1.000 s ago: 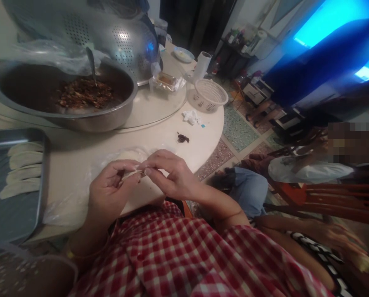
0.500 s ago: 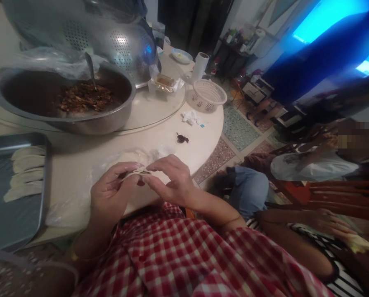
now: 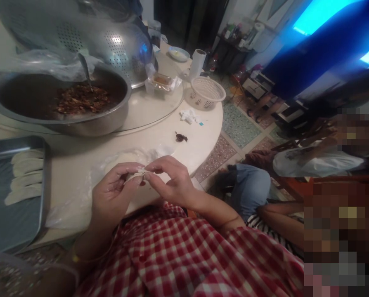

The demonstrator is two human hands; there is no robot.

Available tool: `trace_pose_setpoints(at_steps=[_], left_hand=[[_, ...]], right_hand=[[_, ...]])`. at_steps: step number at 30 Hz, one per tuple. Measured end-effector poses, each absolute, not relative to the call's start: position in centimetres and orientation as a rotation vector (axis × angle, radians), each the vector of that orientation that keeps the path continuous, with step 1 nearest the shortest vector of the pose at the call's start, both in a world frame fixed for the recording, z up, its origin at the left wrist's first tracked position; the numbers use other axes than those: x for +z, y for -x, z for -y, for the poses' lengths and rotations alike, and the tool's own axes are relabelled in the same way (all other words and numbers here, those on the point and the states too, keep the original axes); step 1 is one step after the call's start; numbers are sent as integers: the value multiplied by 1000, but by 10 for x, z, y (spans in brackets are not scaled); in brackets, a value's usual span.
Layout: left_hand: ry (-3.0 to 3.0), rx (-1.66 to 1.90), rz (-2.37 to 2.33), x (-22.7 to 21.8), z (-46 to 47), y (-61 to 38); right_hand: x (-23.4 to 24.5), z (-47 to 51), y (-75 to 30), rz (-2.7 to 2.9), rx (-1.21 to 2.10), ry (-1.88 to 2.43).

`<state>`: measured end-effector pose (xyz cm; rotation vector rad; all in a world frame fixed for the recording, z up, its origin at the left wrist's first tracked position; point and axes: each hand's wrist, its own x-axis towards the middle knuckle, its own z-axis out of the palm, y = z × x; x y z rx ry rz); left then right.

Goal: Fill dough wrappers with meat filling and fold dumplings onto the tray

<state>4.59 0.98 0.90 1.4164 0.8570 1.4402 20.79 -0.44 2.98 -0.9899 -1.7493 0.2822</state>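
Observation:
Between both hands is a pale folded dumpling [image 3: 135, 177], held above the table's near edge. My left hand [image 3: 112, 192] grips its left side between thumb and fingers. At the other end my right hand [image 3: 173, 181] pinches the dough edge with thumb and forefinger. The fingers cover much of the dumpling. Finished-looking dumplings [image 3: 26, 175] lie in a row on a dark metal tray [image 3: 45, 185] at the left. Beyond the hands a plastic bag [image 3: 102, 165] lies on the table with pale dough in it. A steel bowl [image 3: 88, 126] holds brown chopped filling [image 3: 79, 99] and a spoon [image 3: 85, 72].
A large perforated colander [image 3: 122, 53] stands behind the bowl. Rightward are a foil container [image 3: 162, 81], a white plastic basket [image 3: 207, 93], a crumpled tissue [image 3: 188, 116] and a dark scrap [image 3: 180, 137]. People sit close by on the right, past the table's curved edge.
My right thumb and forefinger have closed onto the dumpling's edge, where the fingers were a little apart and filling showed. The view has shifted slightly.

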Motion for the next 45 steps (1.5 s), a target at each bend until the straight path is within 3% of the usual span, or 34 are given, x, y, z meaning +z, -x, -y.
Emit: trace_pose_setpoints(at_steps=[7,17,28,45], left_hand=[[-1468,1438,-872,8,-11,-48],[-1214,1323,-878,8,-13,-47],[-1232,1240,-958,7,-12,-49],[-1025,1081,-961,18,-7,-48]], right_hand=[[27,0,-207,1782,65,903],[23,1,-207,1704,130,935],[21,-5,-208,1796,-16,891],[18,1,-204,1747,151,996]])
